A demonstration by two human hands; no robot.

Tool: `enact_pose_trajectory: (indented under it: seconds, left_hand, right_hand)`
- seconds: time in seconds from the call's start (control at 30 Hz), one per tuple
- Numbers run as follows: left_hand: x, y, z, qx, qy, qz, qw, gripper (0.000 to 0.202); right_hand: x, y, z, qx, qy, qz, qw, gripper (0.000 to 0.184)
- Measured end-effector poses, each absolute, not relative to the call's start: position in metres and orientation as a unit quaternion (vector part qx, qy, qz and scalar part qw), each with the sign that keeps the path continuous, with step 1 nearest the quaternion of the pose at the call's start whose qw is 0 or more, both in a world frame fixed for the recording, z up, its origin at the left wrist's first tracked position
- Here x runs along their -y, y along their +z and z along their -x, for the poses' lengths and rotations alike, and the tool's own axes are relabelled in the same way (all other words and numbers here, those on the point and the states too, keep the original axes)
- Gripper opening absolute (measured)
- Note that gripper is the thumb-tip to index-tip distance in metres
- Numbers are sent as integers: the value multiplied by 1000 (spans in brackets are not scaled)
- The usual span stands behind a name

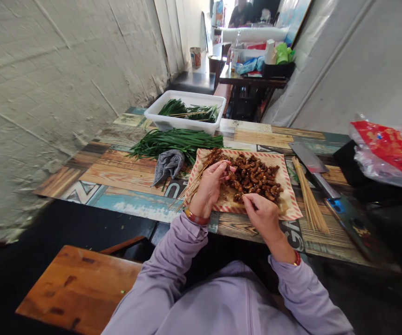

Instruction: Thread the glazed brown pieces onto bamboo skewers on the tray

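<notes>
A paper-lined tray (288, 204) with a red striped edge lies in front of me, holding a heap of brown glazed meat pieces (256, 179). My left hand (210, 186) is closed around a bunch of thin bamboo skewers (190, 190) with meat threaded at their far ends, fingertips at the heap. My right hand (262, 211) rests on the tray's near side, fingers pinched at the edge of the meat; what they hold is too small to make out.
Loose skewers (309, 200) lie right of the tray beside a cleaver (314, 167). Green chives (176, 142) and a grey cloth (167, 164) lie behind, with a white tub (187, 122) of chives. A red plastic bag (389, 149) sits at right. A wooden bench (78, 288) is below left.
</notes>
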State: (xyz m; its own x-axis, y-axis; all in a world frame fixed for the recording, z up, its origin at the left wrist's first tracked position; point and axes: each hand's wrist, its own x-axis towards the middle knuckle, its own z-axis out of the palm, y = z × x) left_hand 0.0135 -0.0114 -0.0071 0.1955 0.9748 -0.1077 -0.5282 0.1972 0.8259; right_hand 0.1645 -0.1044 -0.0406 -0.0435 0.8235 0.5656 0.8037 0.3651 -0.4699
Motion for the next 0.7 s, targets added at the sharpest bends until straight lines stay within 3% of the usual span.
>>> enact_pose_trajectory:
  seconds: [0.43,0.7]
  left_hand:
    - [12,-8,-17,-329,541,-335,698,27]
    - [15,-2,-17,-250,511,-308,762,32]
  right_hand:
    - [103,-39,-162,713,20,563,417,24]
    - [104,-37,-163,675,26,587,446,23]
